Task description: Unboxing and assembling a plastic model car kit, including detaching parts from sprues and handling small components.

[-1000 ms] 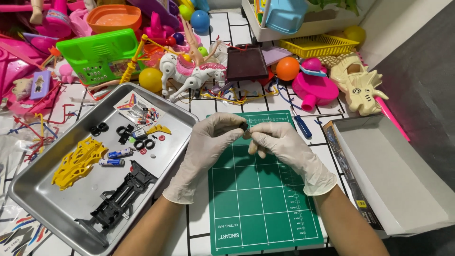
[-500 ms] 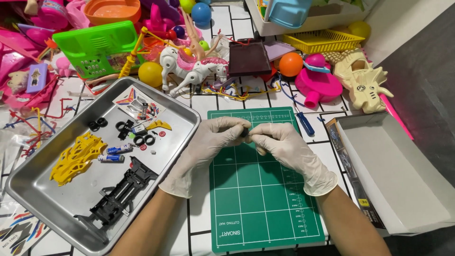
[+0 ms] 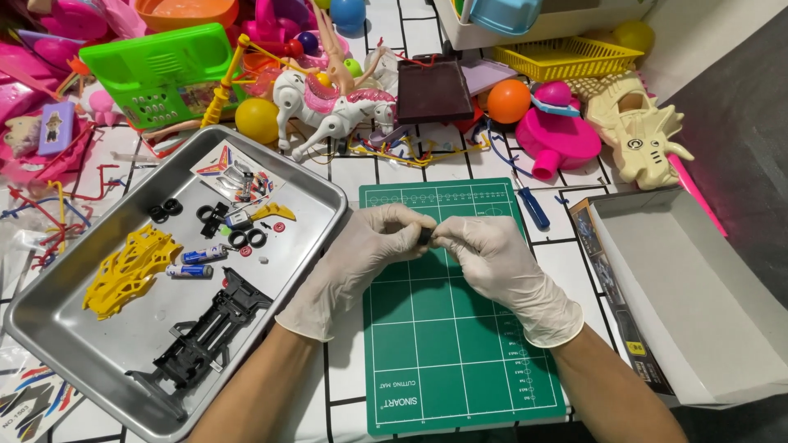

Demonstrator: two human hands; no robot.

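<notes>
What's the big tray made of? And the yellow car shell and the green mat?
The tray looks like brushed metal, probably steel: grey with soft glints. The yellow car shell seems to be moulded plastic, with an even, slightly glossy colour. The green mat looks like matt rubber or vinyl, flat with a printed grid.

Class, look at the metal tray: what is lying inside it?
Inside the metal tray: a yellow body shell, a black chassis, small black tyres, two batteries and a sticker sheet. Anything beneath the chassis is hidden.

White gridded table (image 3: 566, 271) — green cutting mat (image 3: 447, 344), metal tray (image 3: 74, 328), toys.
</notes>
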